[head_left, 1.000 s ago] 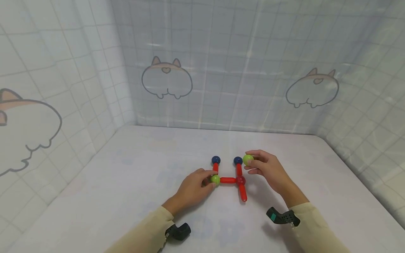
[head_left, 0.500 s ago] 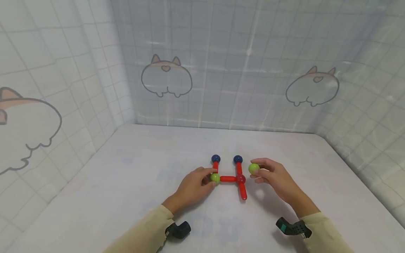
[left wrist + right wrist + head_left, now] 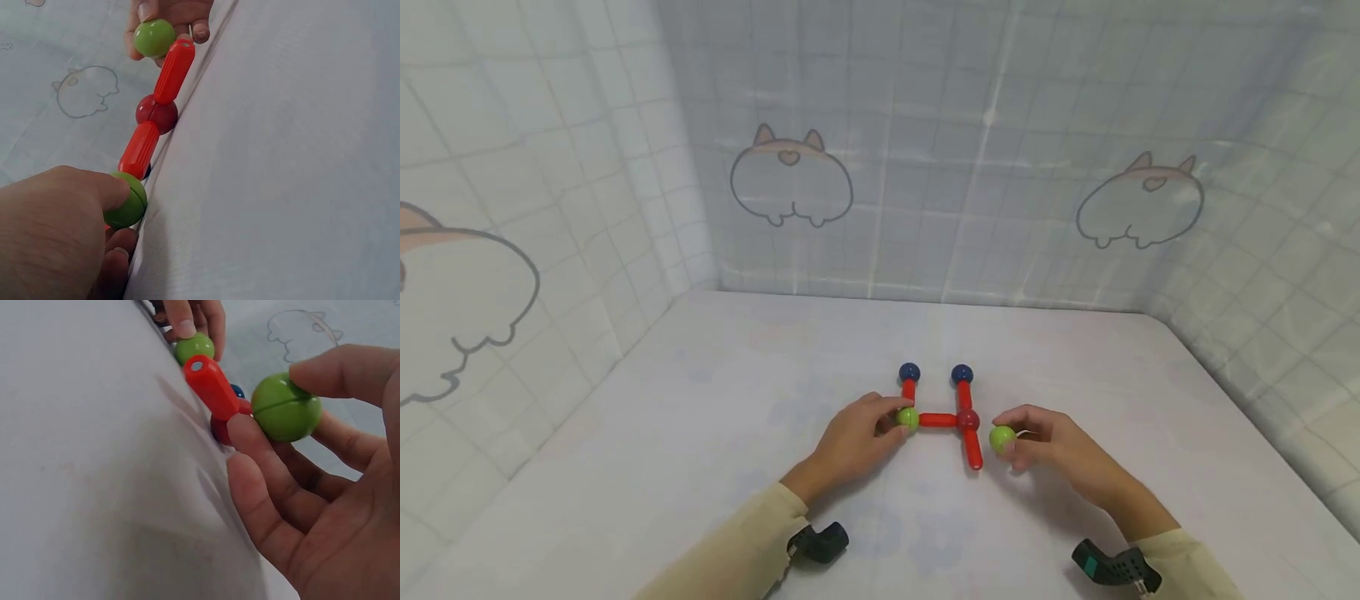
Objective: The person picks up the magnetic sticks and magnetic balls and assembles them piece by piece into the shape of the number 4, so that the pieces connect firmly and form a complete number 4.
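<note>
A frame of red rods and coloured balls lies on the white surface in the head view. My left hand [image 3: 857, 437] pinches its left green ball [image 3: 908, 418] between thumb and fingers. One red rod [image 3: 937, 420] links that ball to a red ball [image 3: 967, 421]. Rods run back from both balls to two dark blue balls [image 3: 909, 372]. From the red ball a front rod [image 3: 973, 450] points toward me; its free end shows a small metal disc in the right wrist view. My right hand [image 3: 1060, 450] pinches a loose green ball [image 3: 286, 407], just right of that rod and apart from it.
White cloth [image 3: 820, 350] covers the work surface. Behind it stands a tiled-pattern back wall [image 3: 910, 167] with cartoon animal prints, and similar side walls rise at left and right. A dark camera mount [image 3: 1116, 567] sits on each wrist.
My right hand has brought the loose green ball from beside the right blue ball toward me, down alongside the front rod. The left hand keeps its pinch in nearly the same spot.
</note>
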Action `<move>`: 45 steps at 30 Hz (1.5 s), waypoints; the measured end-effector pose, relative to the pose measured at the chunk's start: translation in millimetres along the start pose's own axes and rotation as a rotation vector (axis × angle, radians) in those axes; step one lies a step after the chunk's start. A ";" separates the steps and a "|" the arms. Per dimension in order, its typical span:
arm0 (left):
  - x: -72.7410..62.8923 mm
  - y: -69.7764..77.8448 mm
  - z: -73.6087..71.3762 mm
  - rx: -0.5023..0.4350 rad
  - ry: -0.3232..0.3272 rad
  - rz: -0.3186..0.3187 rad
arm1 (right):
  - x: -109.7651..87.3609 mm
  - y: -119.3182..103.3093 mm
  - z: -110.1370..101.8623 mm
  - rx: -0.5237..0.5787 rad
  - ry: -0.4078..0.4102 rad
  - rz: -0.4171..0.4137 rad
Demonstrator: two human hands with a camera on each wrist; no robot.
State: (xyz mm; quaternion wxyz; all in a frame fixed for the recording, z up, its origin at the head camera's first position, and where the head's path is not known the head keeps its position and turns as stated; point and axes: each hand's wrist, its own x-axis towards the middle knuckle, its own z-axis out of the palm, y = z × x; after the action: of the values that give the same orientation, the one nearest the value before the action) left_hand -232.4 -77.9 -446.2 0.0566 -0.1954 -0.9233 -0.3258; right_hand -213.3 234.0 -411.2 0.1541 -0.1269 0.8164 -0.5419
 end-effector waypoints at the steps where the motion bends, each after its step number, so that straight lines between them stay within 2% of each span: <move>1: -0.5 0.1 0.3 -0.003 0.002 -0.001 | -0.7 0.7 0.6 -0.003 -0.015 0.000; 7: -1.2 1.9 -0.2 -0.004 0.014 0.009 | -5.4 2.1 4.7 -0.014 -0.090 0.008; 17: 2.5 3.8 -1.1 0.015 0.016 -0.008 | -12.1 1.9 12.1 -0.077 -0.163 -0.066; 27: 3.6 4.3 0.4 0.012 0.010 -0.028 | -9.0 2.0 22.4 -0.179 -0.123 -0.079; 37: 5.1 2.6 0.0 -0.004 0.008 -0.030 | -4.8 1.2 31.4 -0.201 -0.057 -0.050; 45: 7.5 1.8 -1.8 -0.009 0.006 -0.041 | -8.0 -3.2 33.9 -0.270 -0.055 -0.101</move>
State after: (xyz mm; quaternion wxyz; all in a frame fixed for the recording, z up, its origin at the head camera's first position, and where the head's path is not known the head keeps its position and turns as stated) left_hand -238.7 -75.3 -442.1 0.0518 -0.1759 -0.9254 -0.3317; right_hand -192.6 207.1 -419.7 0.1304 -0.2021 0.8700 -0.4305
